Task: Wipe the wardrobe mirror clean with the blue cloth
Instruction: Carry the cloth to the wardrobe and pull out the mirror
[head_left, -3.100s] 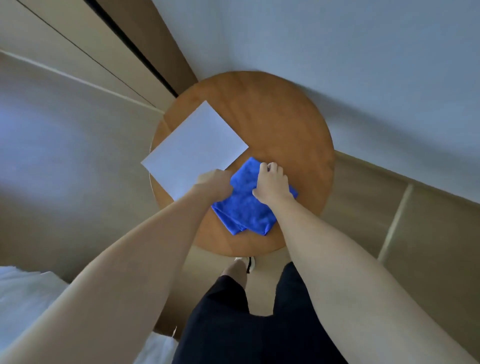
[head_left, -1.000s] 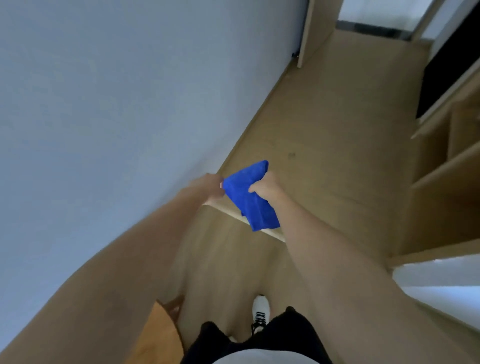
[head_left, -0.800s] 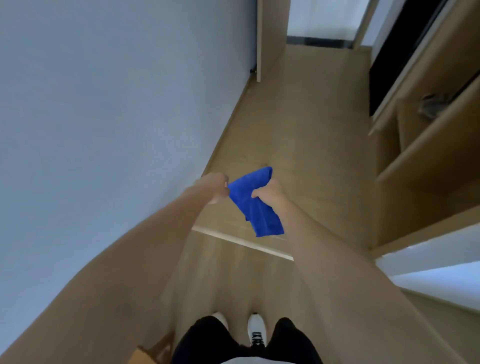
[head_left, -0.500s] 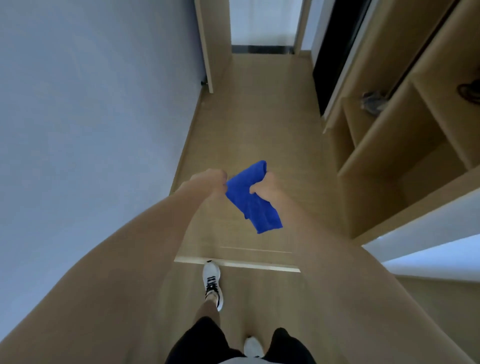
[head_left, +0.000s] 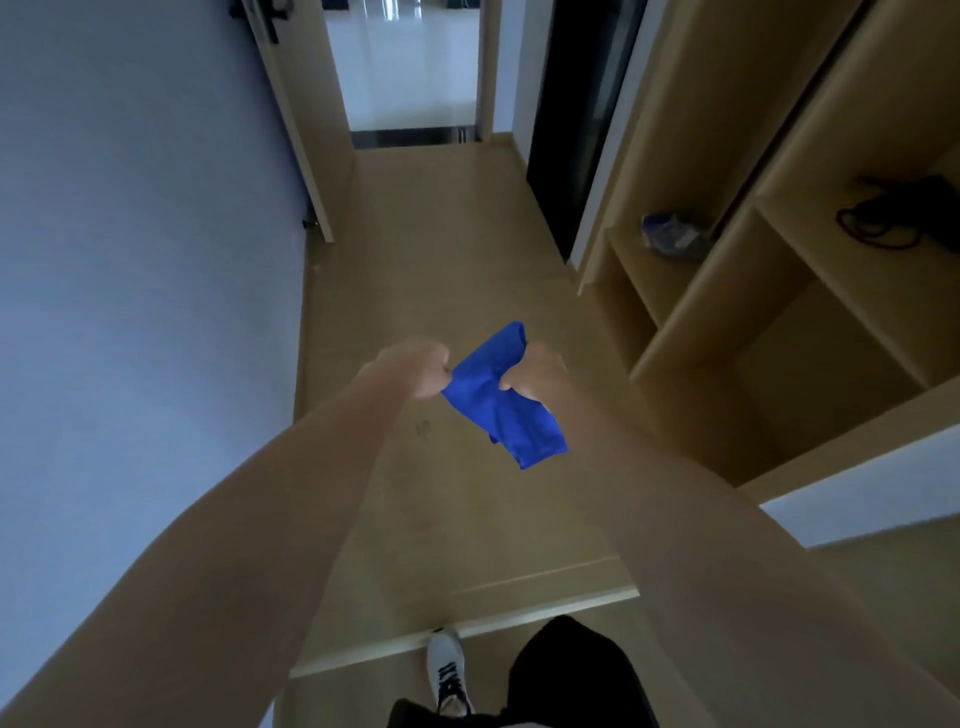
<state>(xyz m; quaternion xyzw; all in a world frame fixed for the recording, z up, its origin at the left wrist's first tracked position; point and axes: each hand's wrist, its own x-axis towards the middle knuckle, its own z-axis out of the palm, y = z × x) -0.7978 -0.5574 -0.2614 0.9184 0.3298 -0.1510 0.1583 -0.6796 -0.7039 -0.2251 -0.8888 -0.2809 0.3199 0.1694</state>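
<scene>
Cloth first: the blue cloth (head_left: 501, 400) hangs in the air in front of the person, held up by both hands at chest height over the wooden floor (head_left: 457, 249). The left hand (head_left: 413, 369) is curled into a fist and pinches the cloth's left corner. The right hand (head_left: 535, 374) has its fingers curled round the upper right part, and the rest of the cloth droops down below that hand. The cloth's long side runs from up near the hands down toward the person's right. Both hands are close together, with only the cloth between them, so neither is much nearer to it. Both arms reach straight out ahead.

No mirror shows clearly. A dark tall panel (head_left: 582, 119) stands ahead on the right, past the open shelves (head_left: 727, 291), and I cannot tell if that is the wardrobe mirror. It is well apart from the hands and on the right side, so the right hand looks better placed to wipe. I think the person is walking with the cloth, one white shoe (head_left: 448, 670) stepping forward, and no wiping has begun.
</scene>
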